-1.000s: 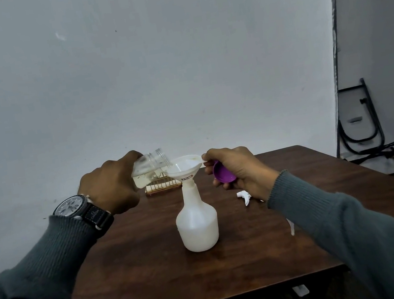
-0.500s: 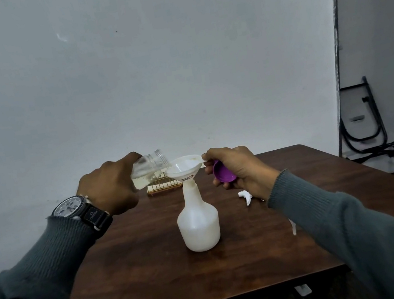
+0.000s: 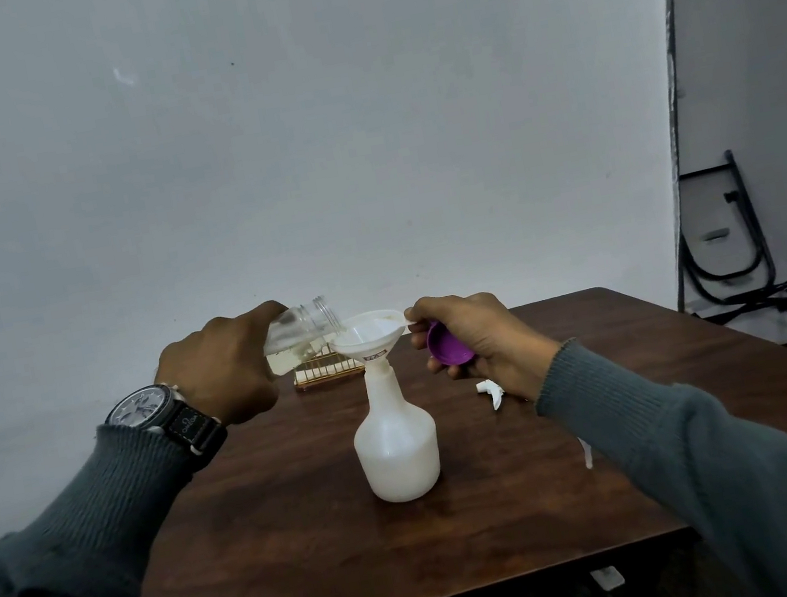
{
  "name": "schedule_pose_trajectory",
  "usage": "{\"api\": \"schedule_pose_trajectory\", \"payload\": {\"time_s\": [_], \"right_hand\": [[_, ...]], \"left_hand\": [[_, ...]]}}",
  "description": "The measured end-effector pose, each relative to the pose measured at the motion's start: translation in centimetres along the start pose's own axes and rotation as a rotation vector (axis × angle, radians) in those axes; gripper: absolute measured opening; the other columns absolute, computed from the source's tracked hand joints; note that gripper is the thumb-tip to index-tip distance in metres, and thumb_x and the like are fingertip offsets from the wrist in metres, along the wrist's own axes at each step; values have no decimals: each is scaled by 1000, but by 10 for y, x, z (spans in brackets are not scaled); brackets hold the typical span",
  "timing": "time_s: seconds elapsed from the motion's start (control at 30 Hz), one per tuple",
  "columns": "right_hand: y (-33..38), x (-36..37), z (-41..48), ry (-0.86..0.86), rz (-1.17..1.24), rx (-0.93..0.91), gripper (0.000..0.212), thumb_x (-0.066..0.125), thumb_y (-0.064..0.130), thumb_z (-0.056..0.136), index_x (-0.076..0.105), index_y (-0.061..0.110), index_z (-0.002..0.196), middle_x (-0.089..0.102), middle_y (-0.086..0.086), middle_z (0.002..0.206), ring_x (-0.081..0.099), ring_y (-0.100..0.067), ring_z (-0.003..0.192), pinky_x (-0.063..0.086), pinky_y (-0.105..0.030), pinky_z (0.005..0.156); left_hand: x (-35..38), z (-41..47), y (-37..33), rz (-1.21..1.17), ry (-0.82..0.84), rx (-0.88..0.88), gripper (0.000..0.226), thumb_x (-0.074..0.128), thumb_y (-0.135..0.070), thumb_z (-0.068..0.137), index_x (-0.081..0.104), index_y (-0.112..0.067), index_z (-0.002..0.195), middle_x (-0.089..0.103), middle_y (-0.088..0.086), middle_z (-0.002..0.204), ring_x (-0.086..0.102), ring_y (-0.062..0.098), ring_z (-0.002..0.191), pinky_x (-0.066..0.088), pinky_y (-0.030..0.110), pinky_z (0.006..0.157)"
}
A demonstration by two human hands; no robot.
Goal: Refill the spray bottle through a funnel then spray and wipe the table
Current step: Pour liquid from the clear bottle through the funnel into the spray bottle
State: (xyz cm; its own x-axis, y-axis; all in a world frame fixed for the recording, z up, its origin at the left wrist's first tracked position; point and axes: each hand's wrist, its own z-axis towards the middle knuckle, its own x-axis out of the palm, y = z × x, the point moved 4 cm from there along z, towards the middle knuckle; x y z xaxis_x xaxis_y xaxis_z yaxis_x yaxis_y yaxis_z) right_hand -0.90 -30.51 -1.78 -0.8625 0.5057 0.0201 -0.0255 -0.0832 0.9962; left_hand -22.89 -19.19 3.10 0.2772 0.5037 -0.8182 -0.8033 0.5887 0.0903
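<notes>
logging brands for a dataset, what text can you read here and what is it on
"OMEGA": on the black watch strap at the left wrist.
Small sticker on the funnel: print too small and blurred to read.
No other text shows.

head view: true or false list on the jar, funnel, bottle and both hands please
1. The white plastic funnel sits in the neck of the white plastic spray bottle. True.
2. The left hand holds the clear glass jar upright. False: the jar is tilted, its mouth at the funnel's rim.
3. The right hand holds a round purple lid. True.
4. The white trigger sprayer is screwed onto the bottle. False: it lies on the dark wooden table, by the right wrist.
</notes>
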Motion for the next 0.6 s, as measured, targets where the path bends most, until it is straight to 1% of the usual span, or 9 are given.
{"api": "schedule_pose_trajectory", "payload": {"time_s": [0.27,0.4,0.5,0.6], "right_hand": [[0,0,0,4,1,-4,15,72,23,88,72,8,88,72,-3,69,59,-20,49,41,-24,45],[0,-1,-1,3,0,-2,15,72,23,88,73,8,88,73,-3,69,59,-21,50,41,-24,45],[-1,-2,-1,2,2,-1,15,73,23,88,73,8,90,73,-3,70,59,-21,51,41,-24,45],[-2,-2,-1,2,1,-2,16,73,23,88,74,7,91,73,-3,69,60,-21,50,42,-24,44]], "left_hand": [[-3,1,-2,16,4,-3,63,63,-21,81,45,-43,137,57,-7,89,56,23,77,41,28,62],[-3,1,-2,18,15,-6,63,64,-22,82,44,-44,137,57,-8,89,56,22,77,39,27,59],[-3,0,-3,13,18,-8,63,63,-21,81,45,-43,137,57,-7,89,57,23,77,40,28,60],[-3,0,-3,17,18,-10,62,63,-21,81,45,-44,136,55,-8,86,56,22,76,39,27,59]]}}
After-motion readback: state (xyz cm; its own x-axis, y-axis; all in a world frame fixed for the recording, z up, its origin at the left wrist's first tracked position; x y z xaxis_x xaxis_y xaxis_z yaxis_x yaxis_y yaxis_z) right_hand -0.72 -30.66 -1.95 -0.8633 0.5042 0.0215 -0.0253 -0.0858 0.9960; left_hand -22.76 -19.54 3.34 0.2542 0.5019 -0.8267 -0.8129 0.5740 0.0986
